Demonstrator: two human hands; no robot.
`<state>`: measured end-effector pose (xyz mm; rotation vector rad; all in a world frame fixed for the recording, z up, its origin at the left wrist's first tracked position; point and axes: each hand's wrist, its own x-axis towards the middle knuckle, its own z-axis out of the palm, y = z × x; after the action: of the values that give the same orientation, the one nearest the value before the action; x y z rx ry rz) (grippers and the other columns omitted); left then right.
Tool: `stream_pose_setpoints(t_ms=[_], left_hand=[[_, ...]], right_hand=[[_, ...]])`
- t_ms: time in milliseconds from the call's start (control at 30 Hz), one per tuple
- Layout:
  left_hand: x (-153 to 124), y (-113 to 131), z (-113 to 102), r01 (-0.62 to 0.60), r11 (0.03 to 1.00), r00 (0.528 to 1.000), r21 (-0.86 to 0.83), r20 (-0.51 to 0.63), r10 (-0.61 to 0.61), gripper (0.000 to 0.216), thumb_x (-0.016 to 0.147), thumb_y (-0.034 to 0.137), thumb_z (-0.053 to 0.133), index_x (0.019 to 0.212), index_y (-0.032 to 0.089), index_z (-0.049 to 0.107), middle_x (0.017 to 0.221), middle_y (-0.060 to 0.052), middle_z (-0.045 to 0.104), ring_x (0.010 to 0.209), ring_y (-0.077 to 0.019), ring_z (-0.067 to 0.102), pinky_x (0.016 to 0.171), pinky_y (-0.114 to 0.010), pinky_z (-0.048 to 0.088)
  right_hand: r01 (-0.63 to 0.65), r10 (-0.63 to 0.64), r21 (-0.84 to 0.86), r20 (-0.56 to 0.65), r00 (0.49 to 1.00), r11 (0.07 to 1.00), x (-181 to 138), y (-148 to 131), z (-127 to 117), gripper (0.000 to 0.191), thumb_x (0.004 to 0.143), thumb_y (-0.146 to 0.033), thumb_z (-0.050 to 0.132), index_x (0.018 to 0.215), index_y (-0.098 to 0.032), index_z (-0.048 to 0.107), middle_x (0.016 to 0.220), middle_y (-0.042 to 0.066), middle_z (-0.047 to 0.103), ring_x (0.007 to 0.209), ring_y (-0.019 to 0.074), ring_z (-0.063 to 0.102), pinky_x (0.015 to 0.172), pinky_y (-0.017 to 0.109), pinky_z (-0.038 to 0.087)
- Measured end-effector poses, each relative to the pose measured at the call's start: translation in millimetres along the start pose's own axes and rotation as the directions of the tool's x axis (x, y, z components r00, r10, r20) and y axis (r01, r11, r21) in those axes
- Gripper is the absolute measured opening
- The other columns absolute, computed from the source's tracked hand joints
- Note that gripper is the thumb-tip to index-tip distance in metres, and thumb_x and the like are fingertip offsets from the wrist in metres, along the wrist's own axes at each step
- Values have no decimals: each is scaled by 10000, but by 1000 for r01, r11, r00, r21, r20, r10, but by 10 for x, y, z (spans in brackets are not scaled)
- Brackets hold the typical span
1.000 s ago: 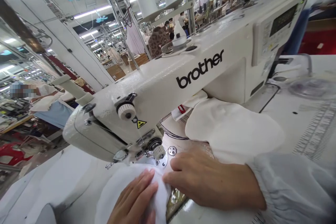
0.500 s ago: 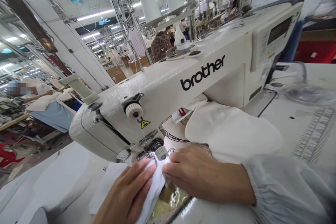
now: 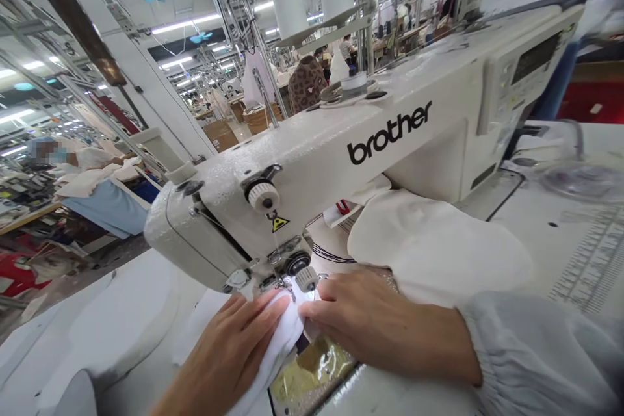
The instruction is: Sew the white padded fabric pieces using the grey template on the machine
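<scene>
A white sewing machine (image 3: 312,162) marked "brother" spans the view, its lit needle area (image 3: 283,285) low in the middle. White fabric (image 3: 285,337) runs beneath the presser foot and down toward me. My left hand (image 3: 231,341) lies along the left of this fabric, fingers stretched out and pressing it flat; its thumb is hidden. On the other side, my right hand (image 3: 375,322) is closed, with thumb and forefinger pinching the fabric's right edge close to the needle. The exact stitching point is partly covered by the presser parts and fingertips.
A cream fabric piece (image 3: 439,240) lies under the machine's arm. To its right are a printed ruler scale (image 3: 587,260) and a clear round dish (image 3: 582,179). Thread cones (image 3: 288,3) stand behind the machine. Another person (image 3: 88,157) works at the far left.
The whole view has shifted slightly, so the machine sits further right. Both hands stay at the needle; the white fabric between them lies a little differently, exposing more of the yellowish plate below.
</scene>
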<state>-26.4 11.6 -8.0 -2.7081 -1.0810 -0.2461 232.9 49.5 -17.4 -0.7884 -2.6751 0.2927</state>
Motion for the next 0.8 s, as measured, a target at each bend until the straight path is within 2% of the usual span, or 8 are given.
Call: stream_pose_setpoints(t_ms=[100, 333, 500, 800], left_hand=[[21, 49, -38, 12, 1000, 1000, -12, -7, -12, 351, 991, 239, 382, 1318, 232, 509, 1248, -67, 667, 972, -180, 670, 829, -327, 544], [68, 162, -80, -22, 999, 999, -44, -39, 20, 371, 992, 226, 373, 1334, 206, 513, 1250, -73, 666, 1216, -168, 573, 1023, -291, 482], [73, 203, -69, 2, 998, 998, -62, -62, -6, 403, 948, 164, 436, 1345, 177, 505, 1263, -91, 652, 1218, -154, 577, 1031, -248, 483], [59, 224, -20, 49, 997, 995, -55, -90, -53, 366, 949, 183, 460, 1307, 189, 532, 1272, -80, 649, 1221, -147, 577, 1025, -231, 482]], right_hand=[[33, -33, -1, -9, 999, 999, -6, 2, 11, 76, 899, -195, 565, 925, -242, 620, 703, -18, 538, 574, 128, 398, 520, 289, 163], [20, -20, -7, -4, 1000, 1000, -33, -8, 2, 107, 905, -187, 577, 950, -256, 644, 783, -2, 596, 647, 139, 488, 557, 290, 222], [20, -20, -13, -2, 1000, 1000, -23, -1, -3, 82, 881, -170, 576, 916, -232, 616, 765, 1, 598, 626, 140, 463, 549, 292, 187], [32, -33, -24, -18, 999, 999, -32, 22, 41, 57, 868, -180, 572, 869, -236, 580, 743, -16, 578, 607, 144, 437, 533, 305, 128]])
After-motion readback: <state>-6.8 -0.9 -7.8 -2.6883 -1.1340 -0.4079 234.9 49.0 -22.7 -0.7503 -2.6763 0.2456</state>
